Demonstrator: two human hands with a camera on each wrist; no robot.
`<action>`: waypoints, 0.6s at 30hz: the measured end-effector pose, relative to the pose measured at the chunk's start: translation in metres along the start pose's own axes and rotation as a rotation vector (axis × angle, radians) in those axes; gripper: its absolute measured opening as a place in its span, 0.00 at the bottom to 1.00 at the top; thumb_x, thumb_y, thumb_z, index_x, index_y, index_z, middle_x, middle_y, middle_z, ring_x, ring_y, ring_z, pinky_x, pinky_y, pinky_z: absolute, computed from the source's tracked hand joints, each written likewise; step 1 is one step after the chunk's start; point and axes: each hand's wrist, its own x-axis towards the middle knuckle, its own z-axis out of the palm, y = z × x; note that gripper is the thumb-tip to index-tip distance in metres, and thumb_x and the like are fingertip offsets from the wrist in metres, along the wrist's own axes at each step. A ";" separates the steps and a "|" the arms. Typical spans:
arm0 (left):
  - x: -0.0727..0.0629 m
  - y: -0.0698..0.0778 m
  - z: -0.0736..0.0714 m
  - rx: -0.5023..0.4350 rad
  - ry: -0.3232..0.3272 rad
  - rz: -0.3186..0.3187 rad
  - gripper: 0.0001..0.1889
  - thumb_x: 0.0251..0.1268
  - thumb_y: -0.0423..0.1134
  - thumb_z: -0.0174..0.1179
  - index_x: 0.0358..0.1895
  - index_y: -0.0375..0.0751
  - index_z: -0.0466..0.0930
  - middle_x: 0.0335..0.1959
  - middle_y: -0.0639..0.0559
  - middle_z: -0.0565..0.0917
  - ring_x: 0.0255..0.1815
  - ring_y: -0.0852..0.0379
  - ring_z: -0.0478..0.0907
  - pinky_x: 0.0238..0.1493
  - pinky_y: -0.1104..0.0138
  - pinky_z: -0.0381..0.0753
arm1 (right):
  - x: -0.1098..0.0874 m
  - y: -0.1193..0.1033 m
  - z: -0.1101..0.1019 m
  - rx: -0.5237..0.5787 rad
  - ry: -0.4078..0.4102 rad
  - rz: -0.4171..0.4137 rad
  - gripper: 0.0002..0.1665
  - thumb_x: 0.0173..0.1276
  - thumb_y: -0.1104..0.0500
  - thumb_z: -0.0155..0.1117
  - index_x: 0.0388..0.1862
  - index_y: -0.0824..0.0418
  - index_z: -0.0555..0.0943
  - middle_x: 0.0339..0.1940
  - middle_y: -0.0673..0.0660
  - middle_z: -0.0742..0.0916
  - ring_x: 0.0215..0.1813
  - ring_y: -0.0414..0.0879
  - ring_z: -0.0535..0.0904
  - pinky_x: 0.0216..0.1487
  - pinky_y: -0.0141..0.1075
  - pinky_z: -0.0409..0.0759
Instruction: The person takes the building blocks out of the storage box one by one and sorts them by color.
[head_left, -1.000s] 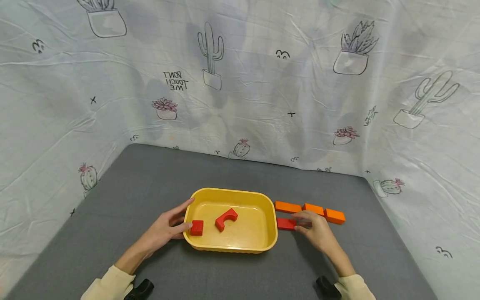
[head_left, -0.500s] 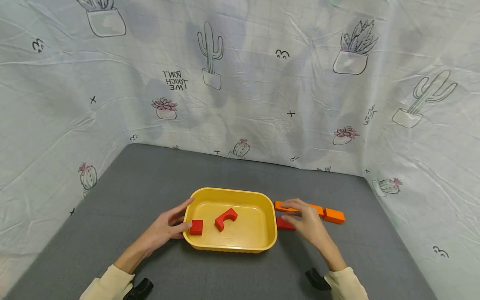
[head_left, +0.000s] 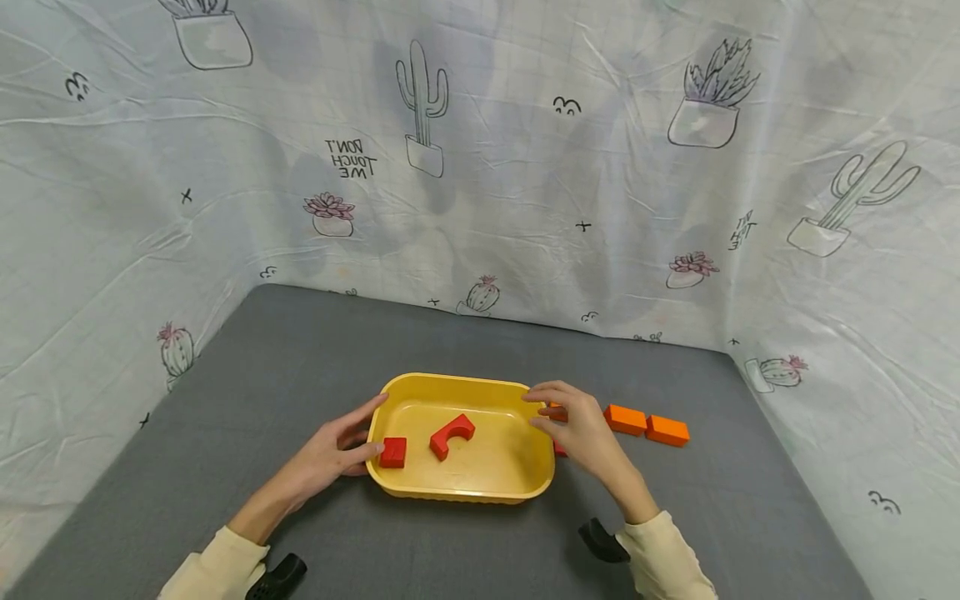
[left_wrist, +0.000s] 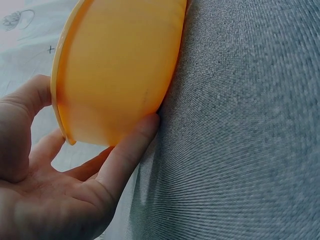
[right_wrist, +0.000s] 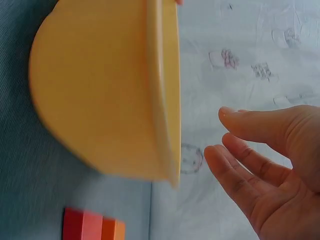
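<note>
Over grey cloth (head_left: pixel 450 550), left hand (head_left: pixel 332 452) grips yellow tub (head_left: pixel 502 458); right hand (head_left: pixel 581 425) gapes.

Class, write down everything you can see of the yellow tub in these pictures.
The yellow tub is a shallow, open-topped rectangle with rounded corners, a projecting rim and smooth walls that look like plastic. It sits upright on the grey surface. Inside are a red block at its left end and a red arch block near the middle. The left hand holds its left end, thumb at the rim; the right hand is by its right end, apart from it.
</note>
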 end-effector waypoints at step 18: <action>-0.001 -0.001 -0.002 -0.020 -0.014 0.016 0.39 0.67 0.39 0.64 0.78 0.59 0.55 0.78 0.41 0.52 0.66 0.41 0.69 0.48 0.57 0.84 | 0.025 -0.016 0.065 -0.032 -0.151 -0.055 0.17 0.60 0.68 0.72 0.49 0.63 0.85 0.52 0.56 0.84 0.54 0.51 0.80 0.46 0.41 0.85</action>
